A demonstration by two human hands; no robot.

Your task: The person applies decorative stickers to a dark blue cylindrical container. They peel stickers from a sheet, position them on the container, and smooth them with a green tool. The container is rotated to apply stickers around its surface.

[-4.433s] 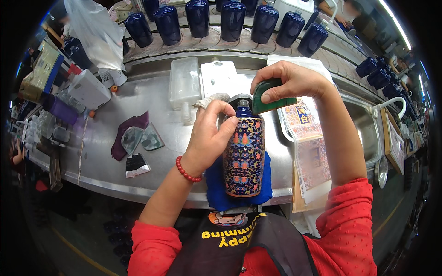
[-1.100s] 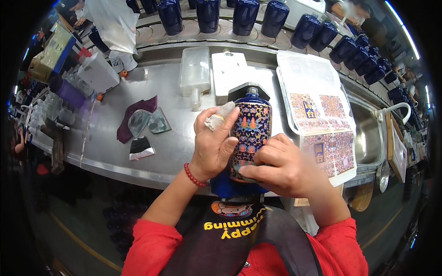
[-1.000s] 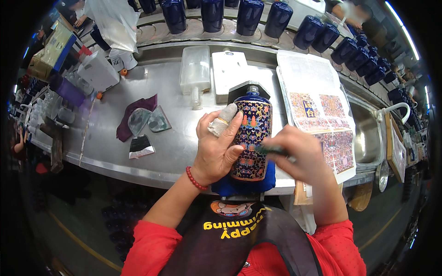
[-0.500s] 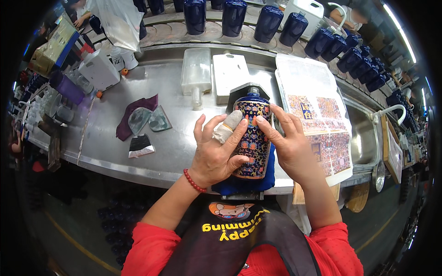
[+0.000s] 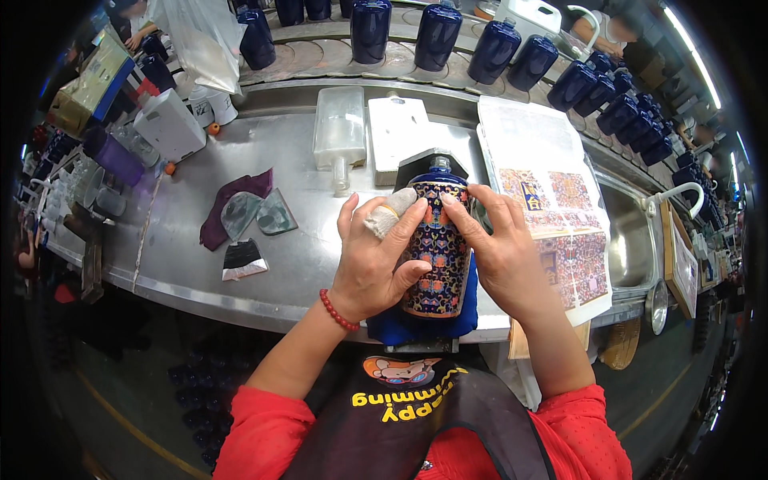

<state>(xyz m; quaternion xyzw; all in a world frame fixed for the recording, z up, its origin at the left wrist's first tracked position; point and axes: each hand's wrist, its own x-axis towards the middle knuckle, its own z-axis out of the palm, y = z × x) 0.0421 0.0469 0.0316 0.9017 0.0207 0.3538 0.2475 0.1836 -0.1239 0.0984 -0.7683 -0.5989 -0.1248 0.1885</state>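
Observation:
A dark blue bottle (image 5: 436, 276) with a colourful floral decal on its front lies neck away from me, on a blue cloth (image 5: 392, 326) and a dark angular rest (image 5: 412, 165). My left hand (image 5: 372, 260) presses its left side, with index fingertip and thumb on the decal. One of its fingers wears a grey-white finger wrap (image 5: 390, 214) at the bottle's left edge; the outer fingers stick out. From the right, my right hand (image 5: 504, 252) grips the bottle, thumb on the upper front and fingers along the side. Parts under my fingers are hidden.
Printed decal sheets (image 5: 552, 216) lie at right, beside a sink (image 5: 628, 232). Scraper pieces (image 5: 276, 212) and a purple cloth (image 5: 214, 228) lie left. A clear bottle (image 5: 340, 132) and a white container (image 5: 396, 132) stand behind. Blue bottles line the conveyor (image 5: 320, 64).
The conveyor's blue bottles have shifted to the right. My left hand's wrapped finger has slid back toward the bottle's left edge. My right hand has barely moved.

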